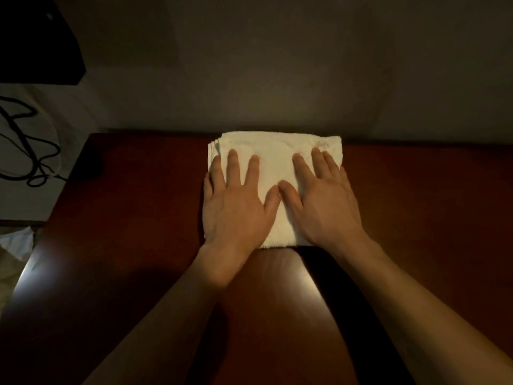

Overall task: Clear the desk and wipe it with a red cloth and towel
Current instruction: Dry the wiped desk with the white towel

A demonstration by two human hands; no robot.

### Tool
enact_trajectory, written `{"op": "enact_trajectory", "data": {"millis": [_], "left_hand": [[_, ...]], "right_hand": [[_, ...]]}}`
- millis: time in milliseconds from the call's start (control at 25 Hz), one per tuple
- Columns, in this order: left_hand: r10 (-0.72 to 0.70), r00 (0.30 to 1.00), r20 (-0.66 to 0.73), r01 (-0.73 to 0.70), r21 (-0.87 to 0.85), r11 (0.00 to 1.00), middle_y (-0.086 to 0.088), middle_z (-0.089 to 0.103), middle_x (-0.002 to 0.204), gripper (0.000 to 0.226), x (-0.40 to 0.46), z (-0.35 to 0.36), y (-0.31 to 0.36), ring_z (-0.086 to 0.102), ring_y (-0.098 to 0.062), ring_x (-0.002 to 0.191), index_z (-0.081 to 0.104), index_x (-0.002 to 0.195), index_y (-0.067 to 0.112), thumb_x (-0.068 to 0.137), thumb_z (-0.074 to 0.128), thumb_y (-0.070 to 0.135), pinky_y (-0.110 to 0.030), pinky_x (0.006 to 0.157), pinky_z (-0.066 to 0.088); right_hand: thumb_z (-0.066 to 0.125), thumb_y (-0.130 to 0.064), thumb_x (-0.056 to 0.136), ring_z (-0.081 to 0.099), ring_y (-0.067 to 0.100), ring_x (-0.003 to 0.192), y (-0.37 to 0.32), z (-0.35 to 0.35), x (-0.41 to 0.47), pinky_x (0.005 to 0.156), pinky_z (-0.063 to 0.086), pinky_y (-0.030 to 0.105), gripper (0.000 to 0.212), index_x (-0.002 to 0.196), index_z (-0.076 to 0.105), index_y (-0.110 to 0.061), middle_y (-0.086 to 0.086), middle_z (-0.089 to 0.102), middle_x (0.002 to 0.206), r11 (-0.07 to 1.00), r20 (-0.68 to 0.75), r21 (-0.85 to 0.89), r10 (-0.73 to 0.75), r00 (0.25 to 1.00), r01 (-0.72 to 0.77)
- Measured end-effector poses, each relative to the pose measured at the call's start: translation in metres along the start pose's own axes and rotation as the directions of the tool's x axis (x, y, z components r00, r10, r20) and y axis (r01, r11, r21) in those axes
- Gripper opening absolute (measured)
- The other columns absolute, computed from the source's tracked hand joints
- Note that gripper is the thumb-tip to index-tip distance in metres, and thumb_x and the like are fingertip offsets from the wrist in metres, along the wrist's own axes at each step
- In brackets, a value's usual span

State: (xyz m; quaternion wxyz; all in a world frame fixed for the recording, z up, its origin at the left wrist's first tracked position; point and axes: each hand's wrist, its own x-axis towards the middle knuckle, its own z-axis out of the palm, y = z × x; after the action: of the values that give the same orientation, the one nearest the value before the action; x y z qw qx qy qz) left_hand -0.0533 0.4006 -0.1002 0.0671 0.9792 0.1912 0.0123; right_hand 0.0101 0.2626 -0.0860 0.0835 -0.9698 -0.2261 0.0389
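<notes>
A folded white towel (274, 151) lies on the dark red-brown desk (138, 218), its far edge against the wall. My left hand (236, 207) lies flat on the towel's left half, fingers spread. My right hand (322, 201) lies flat on its right half, thumb touching the left thumb. Both palms press down on the towel; neither hand curls around it. No red cloth is in view.
The wall (277, 79) rises right behind the desk. Left of the desk, a white surface (33, 195) carries a tangle of black cable (30, 151), with a dark object (36, 40) above it. Pale crumpled material (16, 243) lies at the lower left.
</notes>
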Motion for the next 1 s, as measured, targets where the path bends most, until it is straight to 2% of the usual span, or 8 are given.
{"op": "enact_trajectory", "data": {"millis": [160, 240, 440, 600, 760, 1000], "left_hand": [[0.018, 0.997, 0.073, -0.02, 0.027, 0.999, -0.01, -0.001, 0.164, 0.073, -0.04, -0.004, 0.002, -0.001, -0.034, 0.15, -0.001, 0.155, 0.031, 0.091, 0.0, 0.067, -0.05, 0.121, 0.014], [0.021, 0.996, 0.084, -0.024, 0.033, 0.999, -0.011, -0.002, 0.164, 0.074, -0.035, -0.006, 0.002, -0.002, -0.034, 0.15, -0.001, 0.155, 0.031, 0.091, -0.002, 0.068, -0.051, 0.121, 0.013], [0.026, 0.999, 0.046, -0.026, -0.013, 1.0, -0.012, 0.004, 0.164, 0.073, 0.027, -0.002, 0.005, 0.0, -0.036, 0.15, 0.009, 0.156, 0.029, 0.094, 0.011, 0.067, -0.051, 0.12, 0.01], [0.045, 0.998, 0.047, -0.046, 0.008, 0.999, -0.014, 0.005, 0.164, 0.072, 0.048, -0.001, 0.007, 0.001, -0.037, 0.149, 0.011, 0.156, 0.027, 0.095, 0.014, 0.066, -0.051, 0.119, 0.01], [0.017, 0.998, 0.058, -0.017, 0.004, 1.0, -0.012, 0.003, 0.164, 0.071, 0.011, 0.0, 0.011, 0.0, -0.036, 0.15, 0.008, 0.156, 0.028, 0.096, 0.014, 0.064, -0.05, 0.12, 0.01], [0.004, 0.998, 0.061, -0.005, 0.021, 1.0, -0.012, 0.007, 0.164, 0.076, -0.098, -0.002, 0.026, 0.004, -0.035, 0.149, 0.009, 0.156, 0.027, 0.091, 0.001, 0.066, -0.051, 0.12, 0.016]], "right_hand": [[0.009, -0.068, 0.095, -0.007, 0.02, 0.151, 0.0, -0.002, -0.041, 0.122, 0.002, 0.043, 0.071, 0.156, 0.007, -0.033, 0.001, -0.002, 0.165, 1.0, 0.071, 0.016, 0.009, 0.997, -0.01], [0.008, -0.069, 0.093, -0.007, 0.02, 0.151, 0.001, 0.0, -0.036, 0.122, 0.003, 0.044, 0.072, 0.156, 0.007, -0.034, 0.001, -0.002, 0.165, 1.0, 0.059, 0.003, 0.021, 0.998, -0.021], [0.016, -0.065, 0.097, 0.005, 0.027, 0.151, 0.01, -0.001, 0.023, 0.121, 0.014, 0.048, 0.069, 0.155, 0.017, -0.027, 0.009, 0.011, 0.164, 1.0, -0.013, -0.005, -0.001, 1.0, 0.001], [0.018, -0.065, 0.098, 0.007, 0.028, 0.151, 0.017, -0.001, 0.044, 0.121, 0.014, 0.049, 0.069, 0.155, 0.018, -0.027, 0.01, 0.012, 0.163, 1.0, -0.006, -0.006, -0.005, 1.0, 0.005], [0.015, -0.064, 0.098, 0.004, 0.028, 0.151, 0.015, -0.001, 0.007, 0.122, 0.012, 0.048, 0.069, 0.156, 0.014, -0.026, 0.011, 0.01, 0.164, 1.0, 0.0, -0.01, -0.002, 1.0, 0.002], [0.015, -0.065, 0.098, -0.004, 0.022, 0.151, 0.02, -0.002, -0.103, 0.122, 0.003, 0.043, 0.069, 0.156, 0.008, -0.029, 0.007, 0.003, 0.165, 1.0, 0.038, 0.001, -0.008, 0.999, 0.008]]}}
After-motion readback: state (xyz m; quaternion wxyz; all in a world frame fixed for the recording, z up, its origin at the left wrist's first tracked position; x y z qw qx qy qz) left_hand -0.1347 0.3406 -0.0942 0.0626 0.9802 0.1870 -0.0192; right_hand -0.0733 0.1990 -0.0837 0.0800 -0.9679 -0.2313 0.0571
